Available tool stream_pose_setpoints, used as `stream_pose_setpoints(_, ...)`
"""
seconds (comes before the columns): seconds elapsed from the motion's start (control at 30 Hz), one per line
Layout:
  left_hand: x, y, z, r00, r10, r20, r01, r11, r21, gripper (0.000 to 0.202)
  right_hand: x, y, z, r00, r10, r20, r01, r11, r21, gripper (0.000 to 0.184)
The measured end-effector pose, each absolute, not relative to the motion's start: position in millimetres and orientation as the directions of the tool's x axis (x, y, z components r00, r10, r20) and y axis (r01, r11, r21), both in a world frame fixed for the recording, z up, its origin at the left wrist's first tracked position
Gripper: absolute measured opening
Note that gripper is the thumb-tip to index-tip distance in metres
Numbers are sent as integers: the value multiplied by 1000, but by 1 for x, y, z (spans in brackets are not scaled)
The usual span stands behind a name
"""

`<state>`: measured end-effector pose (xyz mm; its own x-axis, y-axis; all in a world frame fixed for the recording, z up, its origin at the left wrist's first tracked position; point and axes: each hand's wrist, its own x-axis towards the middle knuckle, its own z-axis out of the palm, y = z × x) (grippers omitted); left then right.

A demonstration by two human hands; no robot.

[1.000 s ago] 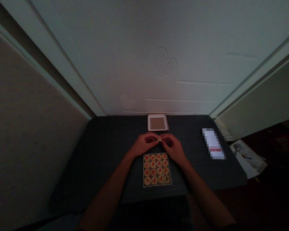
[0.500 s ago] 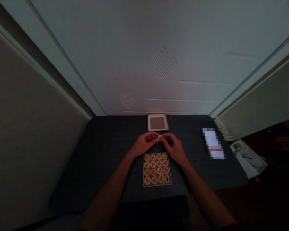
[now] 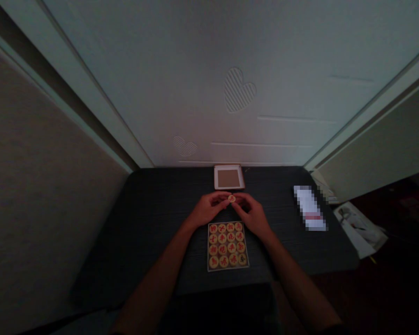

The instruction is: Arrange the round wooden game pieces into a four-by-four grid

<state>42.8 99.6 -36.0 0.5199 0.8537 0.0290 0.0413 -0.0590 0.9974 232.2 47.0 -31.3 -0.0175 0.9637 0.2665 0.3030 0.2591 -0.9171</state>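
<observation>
Between the fingertips of my left hand (image 3: 211,207) and my right hand (image 3: 250,210) is a round Chinese chess piece (image 3: 232,198) with a red character on its face. Both hands pinch it from either side, over the table just beyond a square tray (image 3: 227,270). Rows of round chess pieces (image 3: 222,238) fill that tray; nearly all carry red characters. One piece in the near right corner (image 3: 242,259) is marked in a dark colour. The undersides of my fingers are partly hidden.
An open shallow box (image 3: 228,178) with a brown inside stands at the table's back edge against a white panel with embossed hearts (image 3: 239,90). A pixelated flat object (image 3: 309,208) lies on the dark table (image 3: 143,232) at the right. Papers (image 3: 361,230) lie beyond the right edge.
The held chess piece has turned a little, so its red character now faces me more fully. My hands have stayed in nearly the same place.
</observation>
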Motion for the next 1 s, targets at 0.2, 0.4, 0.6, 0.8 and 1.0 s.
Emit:
stream_pose_setpoints(0.2, 43, 99, -36, 512, 858, 33, 39, -61, 997, 35, 233, 47, -33, -9, 967, 253, 289, 245, -925, 30)
stream_pose_setpoints(0.4, 42, 101, -38, 505, 862, 47, 23, -68, 997, 35, 234, 46, -32, -48, 966, 255, 277, 259, -926, 30)
stream_pose_setpoints(0.6, 42, 101, -37, 501, 864, 56, 26, -80, 996, 33, 233, 45, -33, -41, 966, 257, 266, 259, -929, 29)
stream_pose_setpoints(0.8, 44, 99, -35, 479, 877, 47, 48, -79, 996, 31, 232, 46, -31, -13, 965, 261, 279, 254, -926, 26)
stream_pose_setpoints(1.0, 45, 98, -33, 465, 884, 48, 51, -81, 995, 28, 232, 46, -31, -28, 960, 280, 316, 274, -908, 25)
